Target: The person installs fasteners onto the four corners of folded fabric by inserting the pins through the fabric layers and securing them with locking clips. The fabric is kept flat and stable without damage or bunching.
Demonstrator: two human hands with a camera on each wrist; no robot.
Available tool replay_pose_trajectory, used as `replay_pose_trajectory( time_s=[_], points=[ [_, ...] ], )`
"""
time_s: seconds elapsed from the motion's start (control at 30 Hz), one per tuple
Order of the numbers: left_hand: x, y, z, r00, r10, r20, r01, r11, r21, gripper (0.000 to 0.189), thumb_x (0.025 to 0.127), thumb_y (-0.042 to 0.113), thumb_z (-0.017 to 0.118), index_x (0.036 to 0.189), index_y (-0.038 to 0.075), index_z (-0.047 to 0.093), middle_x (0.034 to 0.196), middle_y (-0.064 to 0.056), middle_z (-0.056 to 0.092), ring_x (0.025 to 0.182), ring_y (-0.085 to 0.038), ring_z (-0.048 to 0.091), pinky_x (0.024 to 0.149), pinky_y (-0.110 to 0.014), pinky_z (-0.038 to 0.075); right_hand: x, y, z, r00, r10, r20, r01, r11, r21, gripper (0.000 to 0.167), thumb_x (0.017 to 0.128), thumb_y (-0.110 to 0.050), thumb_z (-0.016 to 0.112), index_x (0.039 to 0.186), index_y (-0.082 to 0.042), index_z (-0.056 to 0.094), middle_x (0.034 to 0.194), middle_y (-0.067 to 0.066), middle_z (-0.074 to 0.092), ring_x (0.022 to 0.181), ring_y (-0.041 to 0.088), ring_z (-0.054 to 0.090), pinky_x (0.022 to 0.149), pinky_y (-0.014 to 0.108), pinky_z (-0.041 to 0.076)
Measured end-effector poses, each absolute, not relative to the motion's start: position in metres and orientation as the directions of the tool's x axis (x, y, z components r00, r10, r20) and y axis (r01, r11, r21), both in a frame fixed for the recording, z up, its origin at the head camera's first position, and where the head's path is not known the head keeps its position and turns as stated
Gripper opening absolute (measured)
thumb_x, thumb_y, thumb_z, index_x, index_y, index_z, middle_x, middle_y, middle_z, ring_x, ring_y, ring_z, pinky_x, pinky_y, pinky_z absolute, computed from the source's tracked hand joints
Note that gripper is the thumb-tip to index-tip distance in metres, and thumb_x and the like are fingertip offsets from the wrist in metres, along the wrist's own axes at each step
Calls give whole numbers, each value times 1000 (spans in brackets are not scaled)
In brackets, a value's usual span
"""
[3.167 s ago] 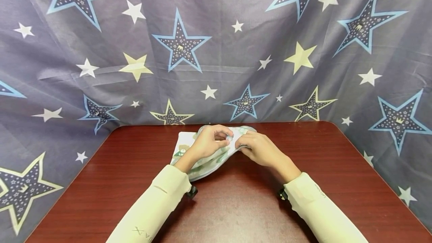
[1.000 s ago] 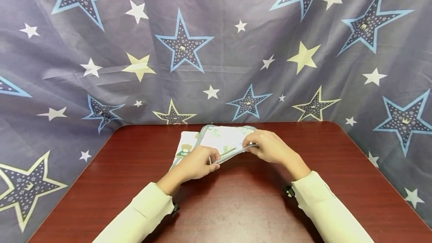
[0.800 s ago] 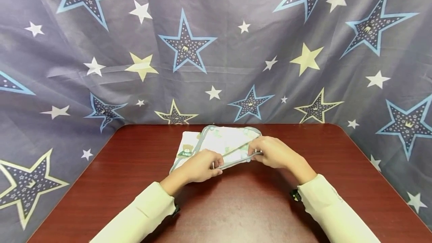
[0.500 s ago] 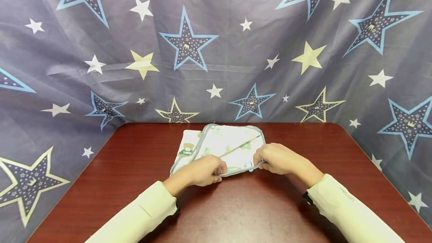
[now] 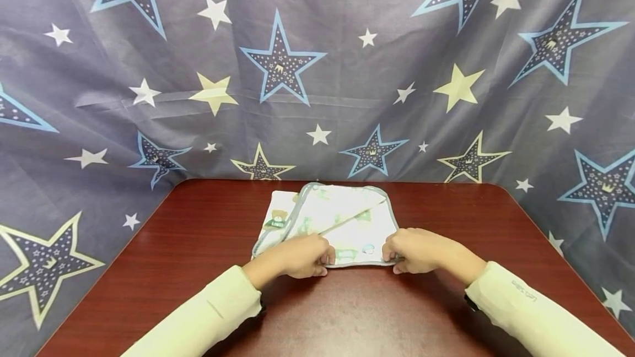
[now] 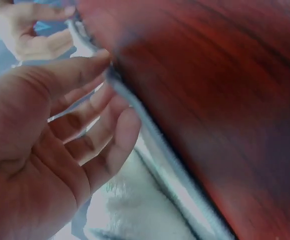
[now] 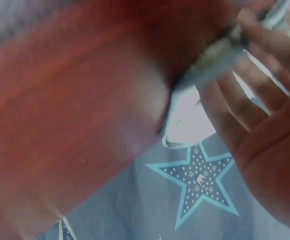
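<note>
A white cloth item (image 5: 347, 208) with a green-and-brown bear print and grey-blue edging lies at the far middle of the table. A diagonal fold line crosses it, and a pale blue round snap (image 5: 368, 248) shows near its front edge. My left hand (image 5: 305, 256) pinches the front edge at its left part between thumb and fingertips. At the front right corner, my right hand (image 5: 416, 250) pinches the same edge. In the left wrist view the edging (image 6: 154, 135) runs out from my fingers. The right wrist view is blurred, with a cloth corner (image 7: 187, 117) beyond my fingers.
The reddish-brown wooden table (image 5: 347, 313) has rounded far corners. Behind it hangs a grey curtain (image 5: 337, 98) printed with stars. A bear-printed part of the cloth (image 5: 278, 216) sticks out at the left under the upper layer.
My left hand has left the cloth's upper middle for its front edge. My right hand has moved nearer and to the right, drawing the front edge down flat and spreading the cloth.
</note>
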State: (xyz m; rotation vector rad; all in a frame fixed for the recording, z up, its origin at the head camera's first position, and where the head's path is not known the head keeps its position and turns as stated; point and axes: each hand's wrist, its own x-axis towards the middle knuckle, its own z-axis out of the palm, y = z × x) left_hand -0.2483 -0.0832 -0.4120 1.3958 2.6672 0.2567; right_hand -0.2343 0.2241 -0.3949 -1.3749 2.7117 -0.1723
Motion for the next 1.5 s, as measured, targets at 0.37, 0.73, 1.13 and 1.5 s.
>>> replay_pose_trajectory(
  time_s=[0.37,0.73,1.13,1.5],
  points=[
    [-282,-113,-390,-837,411,361,535,753,383,14,94,23,70,105,14,70,95,0,68,83,-17,64,74,-38,53,-268,221,-377,-570,-821,-27,-763,542,-352,6,96,-17,71,96,-15,76,83,-15,68,76,4,65,70,24,53],
    [-322,-135,-394,-954,296,-39,210,758,618,49,95,35,69,131,2,58,118,-16,66,106,-28,62,90,-42,50,-310,195,-368,-621,-776,107,-778,593,-208,9,98,-23,69,97,-18,76,86,-14,70,81,4,65,75,30,54],
    [-344,-133,-396,-914,256,-314,-64,674,736,70,97,48,67,146,3,44,128,-13,50,96,-22,53,85,-40,50,-359,176,-373,-812,-582,29,-570,782,-253,49,101,-38,64,140,-9,59,142,14,57,133,37,50,108,54,41],
    [-352,-126,-398,-897,336,-288,-55,561,826,30,95,28,72,112,3,67,126,-11,58,118,-26,54,102,-43,45,-374,167,-376,-851,-505,-144,-435,831,-345,62,103,-40,61,152,-6,44,150,20,50,140,37,45,112,52,39]
  ],
)
